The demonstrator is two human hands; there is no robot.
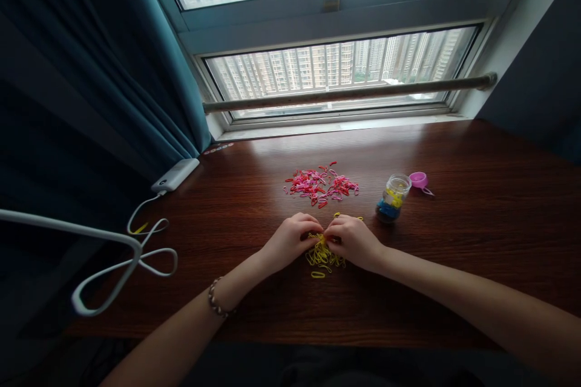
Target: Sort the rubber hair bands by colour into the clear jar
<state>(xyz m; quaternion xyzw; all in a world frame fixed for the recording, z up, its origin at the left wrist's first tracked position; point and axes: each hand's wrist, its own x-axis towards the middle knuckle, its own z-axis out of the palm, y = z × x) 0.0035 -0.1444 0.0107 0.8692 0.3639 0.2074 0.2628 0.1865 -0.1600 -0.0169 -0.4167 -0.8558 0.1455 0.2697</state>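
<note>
A pile of small yellow rubber bands [324, 256] lies on the table near its front edge. My left hand [290, 242] and my right hand [355, 243] meet over the far side of this pile, thumbs and fingers pinched on yellow bands. Which bands each hand grips is too small to make out. Beyond my hands is a loose spread of pink and red rubber bands [320, 184]. To the right stands a clear jar [394, 198], uncapped, with blue and yellow contents. Its pink lid [418, 179] rests just behind it.
A brown wooden table [476, 224] runs up to the window. At the left are a white power strip [176, 175] and a looped white cable [113, 236]. A blue curtain [149, 60] hangs beside them. A metal rail [349, 95] crosses the window.
</note>
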